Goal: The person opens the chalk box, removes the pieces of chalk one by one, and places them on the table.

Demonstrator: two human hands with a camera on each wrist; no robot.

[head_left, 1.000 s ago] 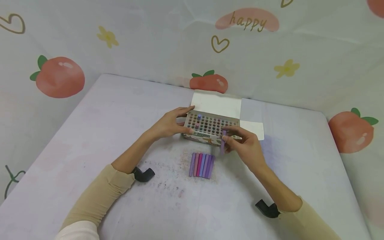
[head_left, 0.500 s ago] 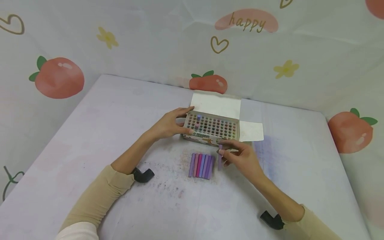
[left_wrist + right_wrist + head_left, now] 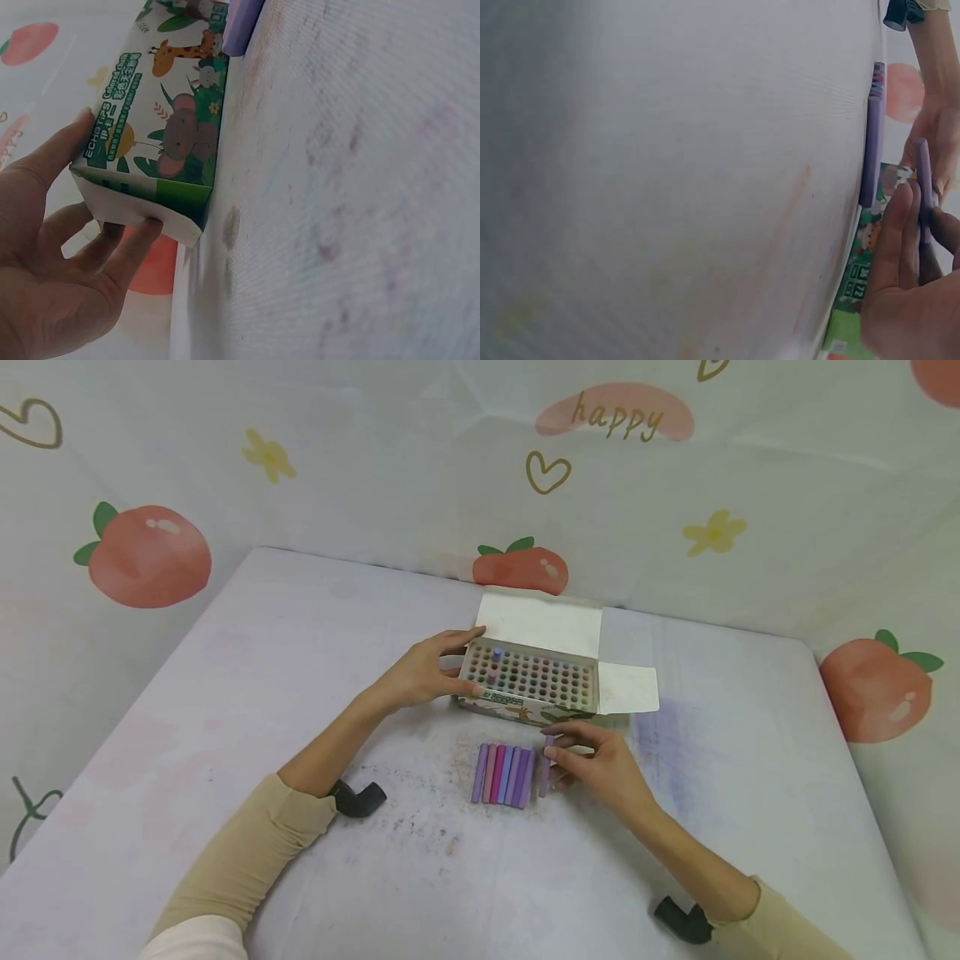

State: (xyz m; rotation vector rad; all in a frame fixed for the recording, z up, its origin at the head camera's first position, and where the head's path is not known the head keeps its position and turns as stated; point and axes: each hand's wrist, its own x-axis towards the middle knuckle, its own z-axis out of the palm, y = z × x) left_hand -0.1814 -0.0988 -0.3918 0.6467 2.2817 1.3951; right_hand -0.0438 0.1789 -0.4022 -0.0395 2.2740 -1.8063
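The chalk box (image 3: 519,707), printed with cartoon animals, stands with its lid back and its perforated top showing. A blue chalk (image 3: 497,654) and a pink one (image 3: 492,676) poke up from its holes. My left hand (image 3: 411,677) holds the box's left end, thumb at the front edge and fingers at the back; in the left wrist view, fingertips touch the white end flap (image 3: 139,202). My right hand (image 3: 603,768) pinches a light purple chalk stick (image 3: 544,777) between thumb and fingers, low over the table, just right of a row of several purple, pink and blue chalks (image 3: 504,775).
The box's white lid (image 3: 540,621) leans open toward the back, and a side flap (image 3: 628,687) sticks out to the right. Chalk smudges mark the white tablecloth (image 3: 405,877). A patterned cloth (image 3: 375,485) hangs behind. Black wrist-worn pieces (image 3: 360,799) sit by both forearms.
My right hand has brought the purple chalk from over the box's front right toward me, down beside the chalk row. The left hand has stayed on the box.
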